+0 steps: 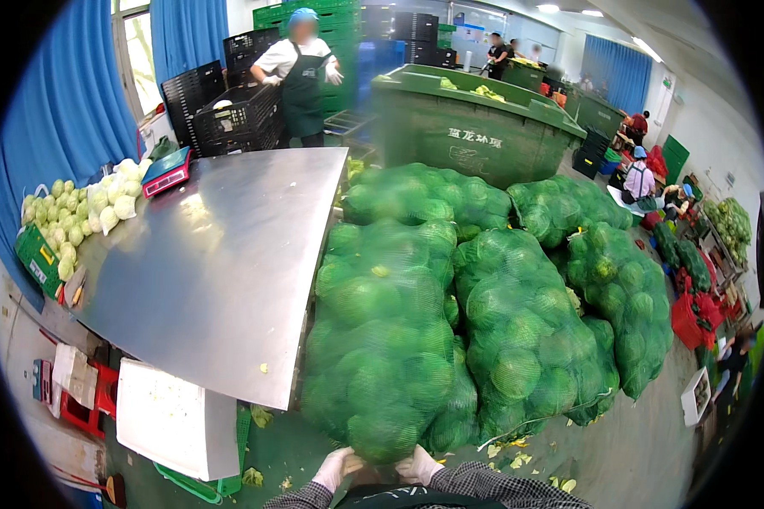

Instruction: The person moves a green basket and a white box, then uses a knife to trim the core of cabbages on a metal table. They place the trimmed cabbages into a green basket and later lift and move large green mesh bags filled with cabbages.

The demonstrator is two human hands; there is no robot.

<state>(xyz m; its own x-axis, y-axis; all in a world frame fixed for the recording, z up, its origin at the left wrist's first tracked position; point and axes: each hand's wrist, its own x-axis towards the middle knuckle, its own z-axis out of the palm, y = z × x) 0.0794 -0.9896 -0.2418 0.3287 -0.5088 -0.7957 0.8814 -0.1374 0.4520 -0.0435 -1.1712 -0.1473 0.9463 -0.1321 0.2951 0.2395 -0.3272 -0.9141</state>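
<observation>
A long green mesh sack of round cabbages (385,331) lies before me on a pile of similar sacks, its near end toward my body. My left hand (337,469), in a white glove, grips the left corner of that near end. The right corner is in my right hand (419,467), also white-gloved; the fingertips of both hands are partly hidden by the sack. Close on the right lies another mesh sack (528,331) of cabbages, with a pale cord (522,425) trailing at its lower end.
A steel table (216,273) borders the pile on the left, bearing a scale (167,172) and bagged cabbages (111,194). Behind the sacks stands a large green bin (471,127). An aproned person (302,76) stands beyond the table. A white foam box (172,413) and leaf scraps (519,459) are nearby.
</observation>
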